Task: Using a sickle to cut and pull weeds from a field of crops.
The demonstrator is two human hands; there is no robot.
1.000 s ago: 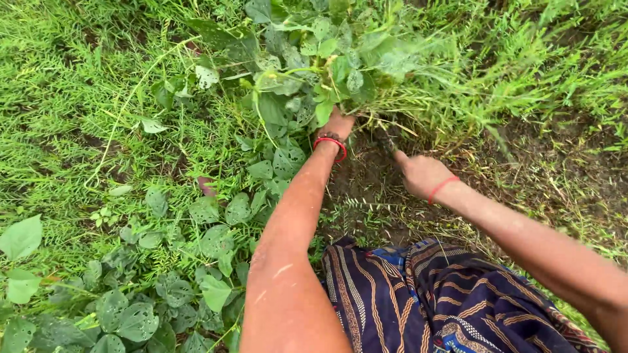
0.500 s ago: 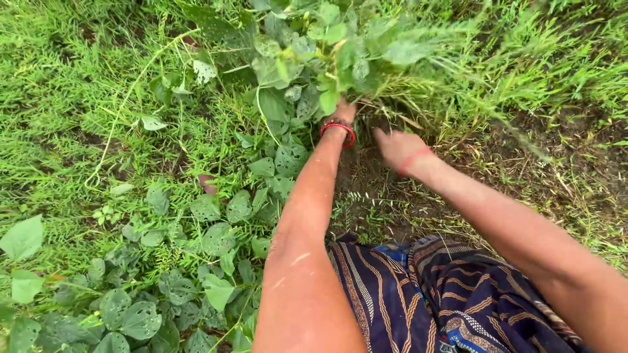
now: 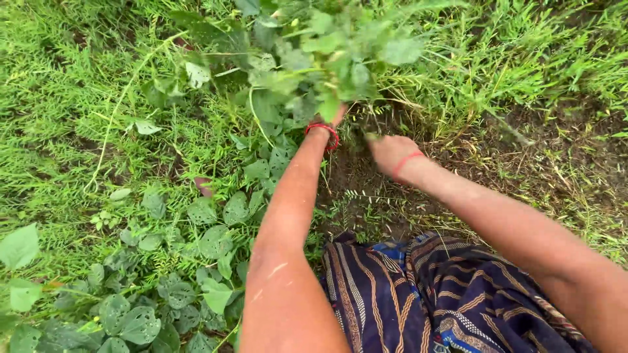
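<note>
Bare forearms. Red thread band [image 3: 325,133] at left wrist, red band [image 3: 407,161] at right wrist. Striped blue-and-brown wrap [image 3: 432,294] below both bands.

Both hands, left hand [image 3: 335,117] and right hand [image 3: 387,151], reach into a leafy plant [image 3: 314,59].

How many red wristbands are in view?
2. One red band is on the left wrist, by the leafy plant; the other is on the right wrist, over bare soil. None seems hidden.

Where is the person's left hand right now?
In the head view, the left hand is top centre, reaching into the leafy plant, just left of the right hand.
</note>
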